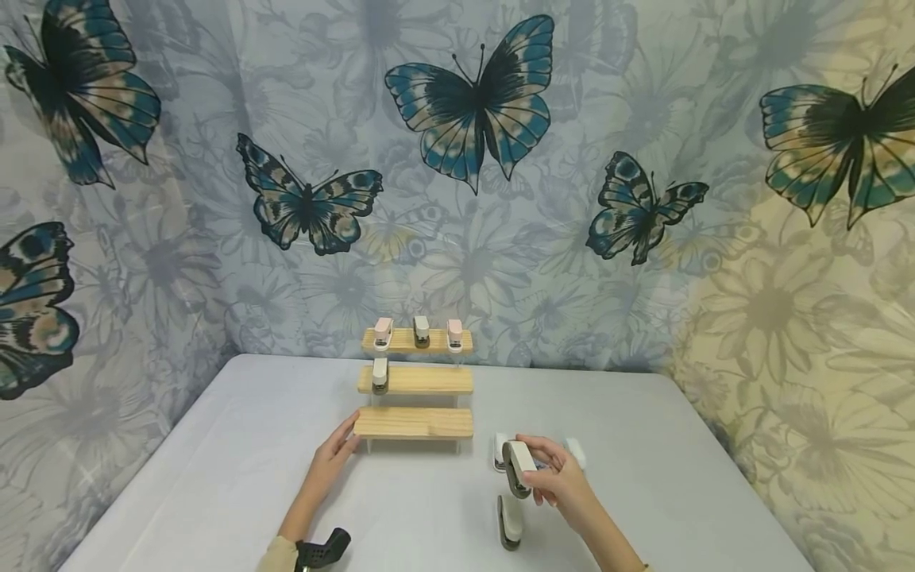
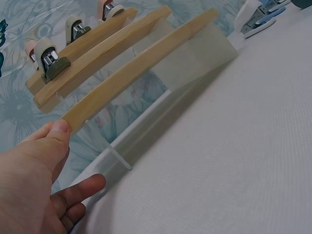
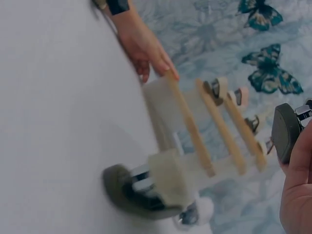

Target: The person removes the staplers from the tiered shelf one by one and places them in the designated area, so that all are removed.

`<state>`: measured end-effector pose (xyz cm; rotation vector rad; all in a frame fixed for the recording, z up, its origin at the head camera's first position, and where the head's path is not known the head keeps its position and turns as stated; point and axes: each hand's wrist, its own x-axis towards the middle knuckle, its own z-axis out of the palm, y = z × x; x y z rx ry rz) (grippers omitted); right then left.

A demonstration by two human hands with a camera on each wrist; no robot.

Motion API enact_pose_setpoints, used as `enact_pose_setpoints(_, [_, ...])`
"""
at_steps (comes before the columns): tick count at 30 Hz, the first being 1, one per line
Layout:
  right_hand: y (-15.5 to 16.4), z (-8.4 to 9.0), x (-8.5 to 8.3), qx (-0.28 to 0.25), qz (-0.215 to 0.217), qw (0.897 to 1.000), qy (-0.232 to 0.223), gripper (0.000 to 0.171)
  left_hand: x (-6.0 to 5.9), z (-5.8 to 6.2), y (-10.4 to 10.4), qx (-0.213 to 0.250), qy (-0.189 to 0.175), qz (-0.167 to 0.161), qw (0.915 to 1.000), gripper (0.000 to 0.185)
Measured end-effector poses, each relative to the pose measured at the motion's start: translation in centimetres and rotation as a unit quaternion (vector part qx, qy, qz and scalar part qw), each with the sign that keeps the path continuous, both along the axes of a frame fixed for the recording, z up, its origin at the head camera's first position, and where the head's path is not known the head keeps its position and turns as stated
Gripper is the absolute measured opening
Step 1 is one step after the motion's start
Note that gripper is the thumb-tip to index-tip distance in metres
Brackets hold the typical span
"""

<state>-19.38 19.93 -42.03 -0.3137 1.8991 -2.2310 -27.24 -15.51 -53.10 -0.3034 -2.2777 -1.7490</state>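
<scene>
My right hand (image 1: pixel 561 481) holds a small cream-and-dark-grey stapler (image 1: pixel 519 469) above the table, thumb on one side and fingers on the other. Below it, another cream-and-grey stapler (image 1: pixel 511 521) lies on the table. A white stapler (image 1: pixel 499 451) sits just behind the held one. My left hand (image 2: pixel 36 170) grips the left end of the lowest board of a three-tier wooden display stand (image 1: pixel 415 423), thumb and forefinger at the corner. On its middle board stands a cream-and-grey stapler (image 1: pixel 380 375). The top board bears two pink staplers (image 1: pixel 383 332) and a cream-and-grey stapler (image 1: pixel 421 330) between them.
Partly hidden behind my right hand is another white object (image 1: pixel 575 453) on the table. A white cloth covers the table (image 1: pixel 250 429), whose back edge meets a butterfly-patterned curtain (image 1: pixel 472 262). Clear supports (image 2: pixel 109 146) hold up the stand's boards.
</scene>
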Motion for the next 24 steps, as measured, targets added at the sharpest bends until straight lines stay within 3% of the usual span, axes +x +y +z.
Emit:
enact_pose_setpoints(3, [1.1,-1.1,1.0,0.015,-0.025,0.999,-0.032,0.045,0.1,-0.2,0.1,-0.002,0.000,-0.001,1.0000,0.041])
enact_pose_setpoints(9, [3.1,-2.6,2.2,0.032,-0.034,0.998,-0.049,0.046,0.0,-0.3,0.4,0.006,0.004,-0.002,1.0000,0.040])
enact_pose_setpoints(17, [4.7,-4.0,2.3,0.097,-0.026,0.992,-0.074,0.052,-0.3,-0.2,0.6,-0.001,0.008,-0.017,0.9998,0.040])
enact_pose_setpoints(24, [5.0,-5.6,2.2,0.144,-0.029,0.988,-0.053,0.052,-0.2,0.1,-0.3,-0.025,0.015,-0.032,0.9991,0.041])
